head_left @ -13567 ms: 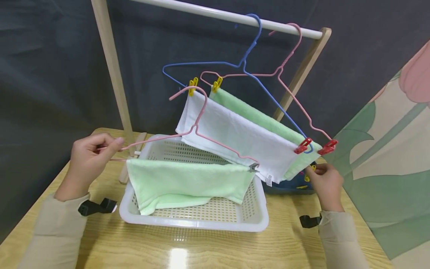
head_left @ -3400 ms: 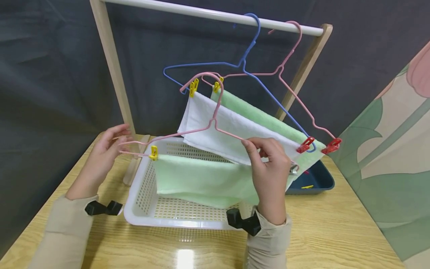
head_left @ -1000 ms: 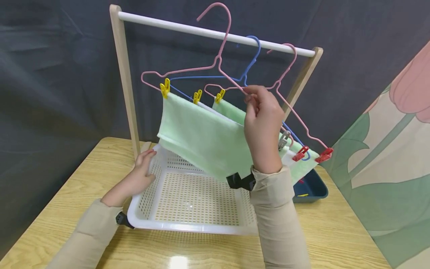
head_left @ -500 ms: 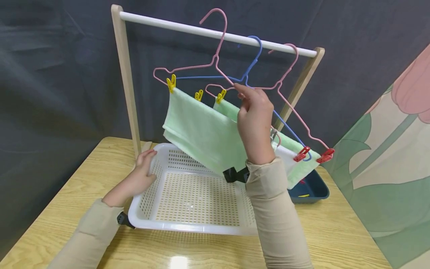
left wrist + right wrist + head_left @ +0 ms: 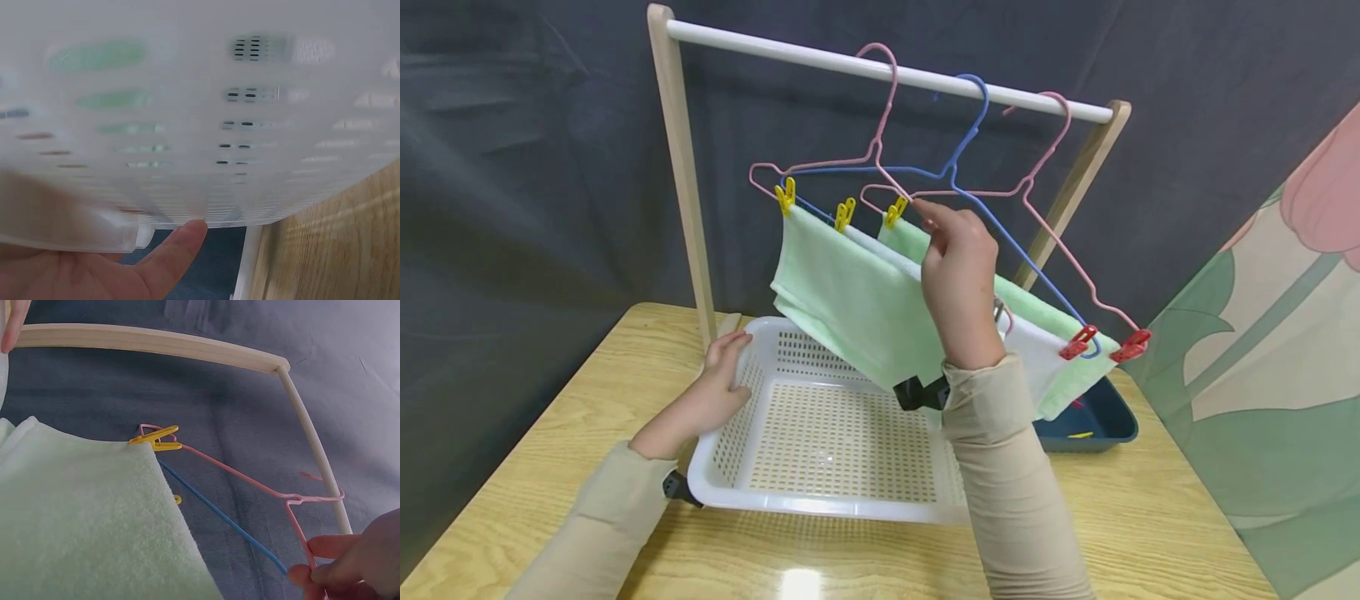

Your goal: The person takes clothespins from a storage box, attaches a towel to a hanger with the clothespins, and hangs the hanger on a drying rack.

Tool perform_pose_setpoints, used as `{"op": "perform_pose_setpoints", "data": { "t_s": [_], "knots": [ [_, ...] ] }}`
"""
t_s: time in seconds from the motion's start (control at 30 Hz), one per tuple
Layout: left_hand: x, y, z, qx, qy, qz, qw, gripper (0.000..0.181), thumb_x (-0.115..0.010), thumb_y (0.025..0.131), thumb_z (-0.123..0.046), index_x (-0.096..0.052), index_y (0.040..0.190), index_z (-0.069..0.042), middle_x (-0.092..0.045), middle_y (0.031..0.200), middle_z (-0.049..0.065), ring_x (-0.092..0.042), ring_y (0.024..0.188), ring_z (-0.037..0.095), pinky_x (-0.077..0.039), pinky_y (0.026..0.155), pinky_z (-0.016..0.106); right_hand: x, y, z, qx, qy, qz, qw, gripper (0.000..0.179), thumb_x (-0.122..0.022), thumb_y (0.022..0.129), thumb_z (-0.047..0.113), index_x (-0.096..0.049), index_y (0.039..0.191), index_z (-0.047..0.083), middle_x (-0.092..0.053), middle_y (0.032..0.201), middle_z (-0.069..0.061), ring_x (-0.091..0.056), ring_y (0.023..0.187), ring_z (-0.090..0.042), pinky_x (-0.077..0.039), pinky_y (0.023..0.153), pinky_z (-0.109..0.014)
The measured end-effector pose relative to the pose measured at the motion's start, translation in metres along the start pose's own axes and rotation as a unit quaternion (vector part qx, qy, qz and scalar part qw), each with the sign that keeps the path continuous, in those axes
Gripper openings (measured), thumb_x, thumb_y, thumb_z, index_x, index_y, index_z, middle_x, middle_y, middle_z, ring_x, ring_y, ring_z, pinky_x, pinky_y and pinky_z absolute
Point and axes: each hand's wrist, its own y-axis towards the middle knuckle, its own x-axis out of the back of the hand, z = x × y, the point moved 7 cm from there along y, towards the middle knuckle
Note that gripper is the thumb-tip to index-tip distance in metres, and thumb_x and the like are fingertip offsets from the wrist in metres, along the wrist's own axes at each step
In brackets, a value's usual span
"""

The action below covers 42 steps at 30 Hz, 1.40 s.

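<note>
In the head view my right hand (image 5: 958,283) pinches the sloping arm of a pink hanger (image 5: 880,158), its hook over the white rod (image 5: 797,55). A folded pale green towel (image 5: 850,292) hangs from it, held by a yellow clothespin (image 5: 786,198) at the left corner and a grey clip (image 5: 997,308), partly hidden by my hand, at the right. The right wrist view shows thumb and fingers on the pink wire (image 5: 294,519). My left hand (image 5: 711,392) grips the left rim of a white plastic basket (image 5: 760,502); its grip is partly hidden in the left wrist view.
Behind hang a blue hanger (image 5: 973,125) with a white towel (image 5: 1037,342) and another pink hanger (image 5: 1052,150) with a green towel (image 5: 1063,392), both clipped. A dark blue bin (image 5: 1120,417) with clothespins stands at right. The wooden rack post (image 5: 683,183) rises behind the basket.
Since the oldest frame, a yellow clothespin was added at the towel's left corner. My left hand left the hanger for the basket; my right hand lifted the hanger and lowered its hook over the rod.
</note>
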Motion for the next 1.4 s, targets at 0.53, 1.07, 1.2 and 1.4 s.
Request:
{"op": "perform_pose_setpoints", "data": {
  "t_s": [0.53, 1.07, 1.2, 1.4],
  "knots": [
    [0.0, 0.001, 0.004, 0.002, -0.004, 0.005, 1.0, 0.077, -0.048, 0.086, 0.012, -0.01, 0.153, 0.015, 0.006, 0.156, 0.034, -0.012, 0.141, 0.06, -0.02, 0.109, 0.074, -0.009, -0.009, 0.0, -0.013, 0.015, 0.029, 0.9994, 0.054, -0.041, 0.089, -0.02, -0.072, 0.125, 0.006, -0.067, 0.099, -0.016, -0.06, 0.089, -0.028, -0.046, 0.072, -0.035],
    [0.0, 0.001, 0.002, 0.003, -0.011, 0.005, 0.9999, 0.079, -0.051, 0.085, 0.012, -0.01, 0.152, 0.016, 0.005, 0.155, 0.034, -0.012, 0.141, 0.06, -0.02, 0.108, 0.074, -0.009, -0.013, 0.002, -0.005, 0.011, 0.038, 0.9992, 0.055, -0.041, 0.088, -0.02, -0.07, 0.127, 0.005, -0.067, 0.106, -0.018, -0.062, 0.096, -0.031, -0.05, 0.077, -0.039],
    [0.0, 0.001, 0.003, 0.003, -0.009, 0.004, 0.9999, 0.079, -0.051, 0.085, 0.013, -0.011, 0.152, 0.016, 0.004, 0.155, 0.035, -0.012, 0.141, 0.059, -0.02, 0.109, 0.074, -0.005, -0.014, 0.0, 0.002, 0.004, 0.027, 0.9996, 0.049, -0.044, 0.089, -0.018, -0.071, 0.124, 0.002, -0.068, 0.109, -0.02, -0.063, 0.1, -0.033, -0.051, 0.082, -0.042],
    [0.0, 0.0, 0.003, 0.001, -0.01, 0.003, 0.9999, 0.078, -0.05, 0.085, 0.012, -0.011, 0.152, 0.015, 0.004, 0.156, 0.034, -0.012, 0.141, 0.059, -0.019, 0.109, 0.074, 0.002, -0.021, 0.0, 0.006, -0.001, 0.017, 0.9998, 0.044, -0.043, 0.09, -0.017, -0.073, 0.119, -0.002, -0.068, 0.113, -0.02, -0.061, 0.104, -0.035, -0.048, 0.089, -0.045]
  ]
}}
